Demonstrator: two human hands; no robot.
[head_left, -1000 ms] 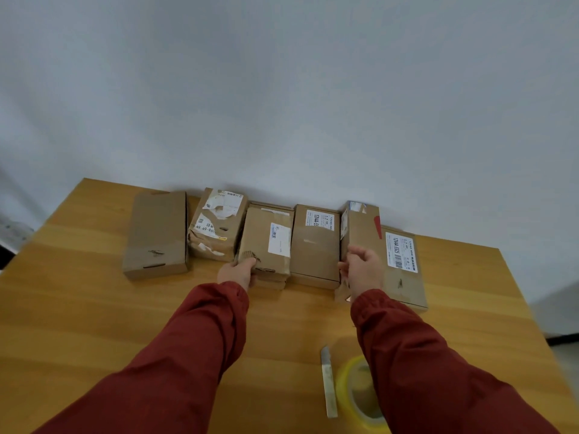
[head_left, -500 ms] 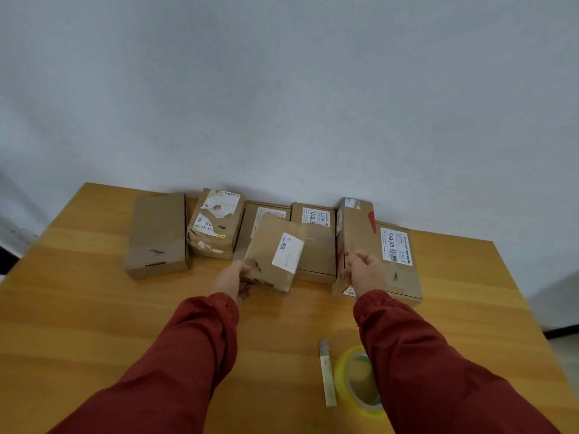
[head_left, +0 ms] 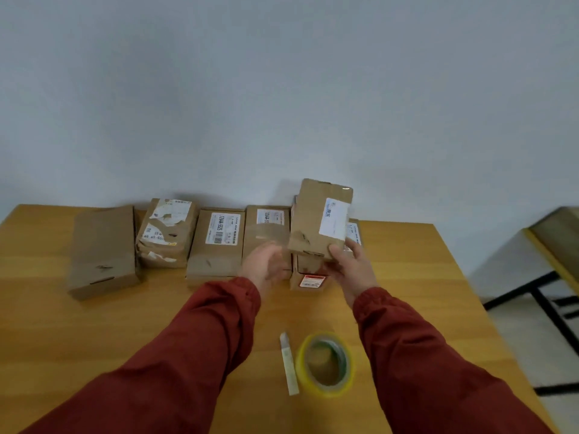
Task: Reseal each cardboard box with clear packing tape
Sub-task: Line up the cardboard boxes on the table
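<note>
The right hand (head_left: 351,267) pinches just the lower corner of a cardboard box (head_left: 321,219) held above the row (head_left: 216,242) on the surface (head_left: 94,333), the blurred left hand (head_left: 266,266) apparently spread beside it, so the box could swing and drop.

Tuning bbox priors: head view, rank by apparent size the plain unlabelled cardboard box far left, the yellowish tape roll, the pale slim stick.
1. Plain unlabelled brown cardboard box
2. Yellowish tape roll, though nearer the camera
3. Pale slim stick, clearly smallest
</note>
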